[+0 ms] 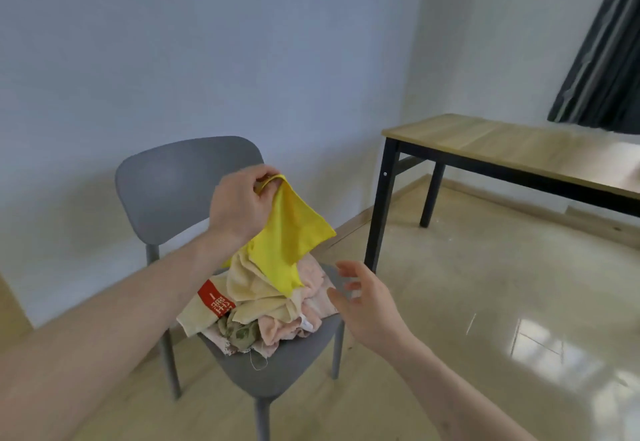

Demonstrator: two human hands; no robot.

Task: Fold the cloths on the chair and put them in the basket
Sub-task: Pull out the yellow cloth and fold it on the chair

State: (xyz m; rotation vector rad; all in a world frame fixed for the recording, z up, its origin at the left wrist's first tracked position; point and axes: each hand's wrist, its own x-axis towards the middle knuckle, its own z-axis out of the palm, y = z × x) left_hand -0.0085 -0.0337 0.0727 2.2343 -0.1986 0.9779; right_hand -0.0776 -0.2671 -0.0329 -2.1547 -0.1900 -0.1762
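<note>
From the head camera, the left hand (242, 206) pinches a corner of the yellow cloth (289, 232), which hangs over the pile of cloths (263, 305) on the chair (173, 184). The right hand (363, 297) is spread wide and holds nothing. It should grab another corner, then pull the cloth flat. No basket shows.

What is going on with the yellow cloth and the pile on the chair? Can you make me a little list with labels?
left hand: left hand pinches the top corner of the yellow cloth, lifted above the pile
right hand: right hand open, fingers spread, beside the pile, holding nothing
yellow cloth: hanging down, lower end touching the pile
pile of cloths: pile of cloths, unfolded, cream, pink and a patterned one, on the seat
chair: grey chair
basket: not in view
nearby: wooden table, dark curtain
</note>
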